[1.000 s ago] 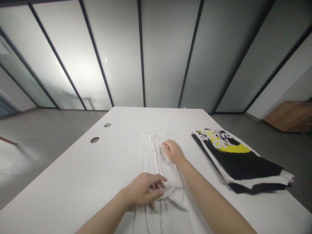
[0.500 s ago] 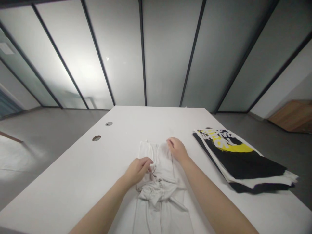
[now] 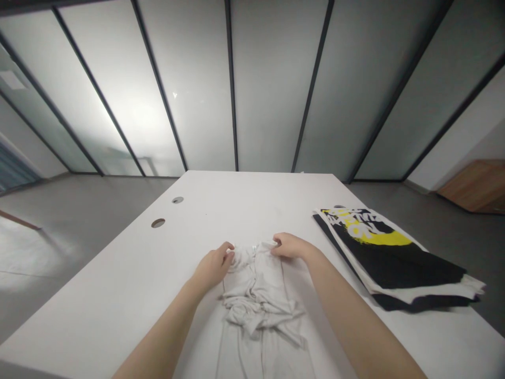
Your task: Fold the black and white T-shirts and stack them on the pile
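Note:
A white garment (image 3: 256, 295) lies lengthwise in front of me, bunched into creases around its middle. Its lower part, with long lines running down it, spreads flatter towards me. My left hand (image 3: 215, 267) pinches the garment's far left corner between thumb and fingers. At the far right corner, my right hand (image 3: 291, 247) has its fingers closed on the edge of the cloth. Between both hands the far edge is gathered slightly. Which kind of garment it is, I cannot tell.
The garment rests on a white table (image 3: 118, 295) with round holes near its left edge. On the right lies a stack of folded black and white clothes (image 3: 410, 263) with a yellow print on top. Frosted glass panels (image 3: 264, 89) stand behind the table.
My left hand has moved away from me, from the garment's middle to its far left corner. My right hand has come slightly nearer, and the far edge has drawn towards me.

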Demonstrator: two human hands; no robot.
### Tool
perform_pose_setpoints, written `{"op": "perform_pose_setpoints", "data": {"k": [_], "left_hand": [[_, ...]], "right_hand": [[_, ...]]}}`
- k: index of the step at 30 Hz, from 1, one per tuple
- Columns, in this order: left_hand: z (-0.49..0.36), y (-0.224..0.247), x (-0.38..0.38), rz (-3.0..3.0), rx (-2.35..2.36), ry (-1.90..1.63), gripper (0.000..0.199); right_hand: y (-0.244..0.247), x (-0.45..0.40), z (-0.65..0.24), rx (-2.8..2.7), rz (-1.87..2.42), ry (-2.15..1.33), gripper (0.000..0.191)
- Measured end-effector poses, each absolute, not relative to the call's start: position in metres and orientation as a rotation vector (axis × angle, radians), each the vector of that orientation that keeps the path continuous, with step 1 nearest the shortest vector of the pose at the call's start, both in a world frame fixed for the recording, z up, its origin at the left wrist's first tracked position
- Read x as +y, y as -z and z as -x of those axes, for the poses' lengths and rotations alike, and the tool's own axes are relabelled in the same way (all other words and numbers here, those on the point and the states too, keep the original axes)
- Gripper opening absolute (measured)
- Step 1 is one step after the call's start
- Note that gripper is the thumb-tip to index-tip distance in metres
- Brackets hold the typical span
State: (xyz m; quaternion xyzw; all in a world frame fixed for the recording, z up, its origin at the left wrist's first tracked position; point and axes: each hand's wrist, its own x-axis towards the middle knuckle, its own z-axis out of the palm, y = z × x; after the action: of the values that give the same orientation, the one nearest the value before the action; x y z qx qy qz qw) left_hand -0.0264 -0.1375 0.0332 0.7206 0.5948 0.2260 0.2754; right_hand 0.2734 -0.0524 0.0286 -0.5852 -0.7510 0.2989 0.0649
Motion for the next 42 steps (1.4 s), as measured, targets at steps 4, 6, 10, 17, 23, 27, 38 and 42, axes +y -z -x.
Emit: {"op": "perform_pose_setpoints", "data": {"k": [4, 6, 10, 17, 23, 27, 38, 42], "left_hand": [[0.033, -0.021, -0.13, -1.676, 1.879, -0.672, 0.035], [0.035, -0.019, -0.126, -1.658, 1.955, -0.621, 0.036], [0.036, -0.024, -0.121, -1.575, 1.86, -0.618, 0.034], [0.044, -0.035, -0.111, -0.685, 1.21, -0.715, 0.039], [0.035, -0.029, -0.11, -0.486, 0.953, -0.828, 0.036], [0.03, -0.024, -0.11, -0.468, 0.914, -0.877, 0.04], [0.032, -0.023, -0.11, -0.45, 0.841, -0.868, 0.035], [0.035, -0.021, -0.109, -0.454, 0.794, -0.855, 0.045]], "right_hand": [[-0.035, -0.053, -0.28, -2.214, 1.765, -1.072, 0.016], [-0.037, -0.052, -0.281, -2.169, 1.8, -1.136, 0.018], [-0.041, -0.055, -0.283, -2.041, 1.846, -1.351, 0.018], [-0.041, -0.061, -0.28, -1.429, 1.647, -1.91, 0.019], [-0.031, -0.061, -0.266, -1.146, 1.46, -2.046, 0.032], [-0.03, -0.061, -0.259, -1.121, 1.403, -1.976, 0.043], [-0.046, -0.068, -0.276, -1.559, 0.947, -2.12, 0.039], [-0.046, -0.069, -0.279, -1.626, 0.935, -2.16, 0.042]]}}
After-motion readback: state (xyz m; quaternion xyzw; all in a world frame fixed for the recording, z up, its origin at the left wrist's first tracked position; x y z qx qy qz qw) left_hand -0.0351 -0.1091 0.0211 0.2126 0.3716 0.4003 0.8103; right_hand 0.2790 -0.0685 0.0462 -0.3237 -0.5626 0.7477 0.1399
